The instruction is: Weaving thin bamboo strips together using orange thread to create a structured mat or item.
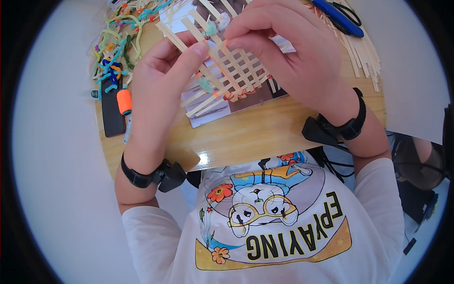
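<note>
A lattice woven from pale bamboo strips [240, 67] is held up at a tilt over the table, its loose strip ends fanning out. My left hand [172, 64] grips its left edge, thumb in front and fingers behind the strips. Orange thread [222, 67] runs along that edge, with small tufts of pale green fluff beside it. My right hand [293, 47] is closed in a pinch at the lattice's upper part, where the orange thread reaches the fingertips. Red-orange binding [235, 97] shows on the lower corner.
Printed picture sheets [208, 116] lie under the lattice on the wooden table [260, 125]. To the left are tangled coloured pipe cleaners [116, 57], an orange thread spool [124, 102] and a dark flat bar [112, 116]. Blue-handled pliers [338, 18] and loose strips [359, 54] lie at the far right.
</note>
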Demonstrator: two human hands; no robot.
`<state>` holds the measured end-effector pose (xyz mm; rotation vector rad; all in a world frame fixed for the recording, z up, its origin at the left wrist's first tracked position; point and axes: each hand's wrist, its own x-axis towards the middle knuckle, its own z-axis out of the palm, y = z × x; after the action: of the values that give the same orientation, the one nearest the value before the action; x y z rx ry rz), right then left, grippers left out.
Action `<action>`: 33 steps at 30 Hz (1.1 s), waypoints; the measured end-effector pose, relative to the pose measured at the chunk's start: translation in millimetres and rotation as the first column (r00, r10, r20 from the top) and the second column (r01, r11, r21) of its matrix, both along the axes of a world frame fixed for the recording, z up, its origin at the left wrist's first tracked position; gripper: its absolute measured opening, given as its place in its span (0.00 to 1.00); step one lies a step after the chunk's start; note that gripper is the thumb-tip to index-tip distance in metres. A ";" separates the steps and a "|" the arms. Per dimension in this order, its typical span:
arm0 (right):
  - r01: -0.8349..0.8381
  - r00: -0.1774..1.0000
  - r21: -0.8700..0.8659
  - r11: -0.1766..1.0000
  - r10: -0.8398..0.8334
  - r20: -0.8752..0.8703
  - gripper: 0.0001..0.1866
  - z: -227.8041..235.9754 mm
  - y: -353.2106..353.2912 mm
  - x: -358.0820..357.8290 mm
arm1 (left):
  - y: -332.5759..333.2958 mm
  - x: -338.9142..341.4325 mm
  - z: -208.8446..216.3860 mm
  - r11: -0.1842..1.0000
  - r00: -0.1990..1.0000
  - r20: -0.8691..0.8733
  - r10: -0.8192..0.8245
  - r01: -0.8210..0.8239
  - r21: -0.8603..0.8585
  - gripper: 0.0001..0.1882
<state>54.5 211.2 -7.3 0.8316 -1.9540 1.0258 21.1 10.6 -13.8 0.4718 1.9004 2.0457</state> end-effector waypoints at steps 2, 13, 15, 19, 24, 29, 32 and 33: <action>0.001 0.997 -0.049 0.999 0.003 0.084 0.05 2.9 -0.4 3.3 | 0.1 0.3 -1.4 1.000 1.000 0.021 -0.018 0.017 0.023 0.17; 0.024 0.980 -0.387 0.922 0.055 0.192 0.05 33.9 31.4 20.3 | -15.7 -20.7 7.7 0.949 0.895 -0.318 0.312 -0.311 0.056 0.16; 0.022 0.977 -0.404 0.914 0.067 0.203 0.05 39.5 41.0 25.9 | -16.8 -24.2 8.1 0.936 0.875 -0.337 0.347 -0.344 0.071 0.16; 0.028 0.977 -0.416 0.909 0.064 0.204 0.05 51.4 57.0 37.0 | -16.6 -28.4 5.2 0.926 0.835 -0.414 0.362 -0.375 0.054 0.16; 0.019 0.982 -0.407 0.913 0.061 0.181 0.06 69.4 65.4 45.0 | -18.8 -31.9 2.3 0.899 0.780 -0.509 0.364 -0.437 -0.027 0.14; -0.003 0.986 -0.316 0.949 0.056 0.158 0.06 76.0 60.1 39.7 | -25.2 -34.6 9.2 0.793 0.377 -0.901 0.214 -0.606 -0.065 0.12; -0.012 0.993 -0.235 0.972 0.040 0.113 0.07 70.4 50.4 26.4 | -21.3 -31.0 10.6 0.818 0.383 -0.893 0.236 -0.574 -0.030 0.11; -0.017 0.996 -0.206 0.978 0.036 0.087 0.07 67.6 46.1 21.0 | -19.5 -28.0 10.6 0.818 0.376 -0.896 0.237 -0.574 -0.025 0.11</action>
<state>75.5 257.3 60.3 0.7089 -1.8769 1.2766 -6.9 -8.9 -3.1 1.2372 3.2191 1.7559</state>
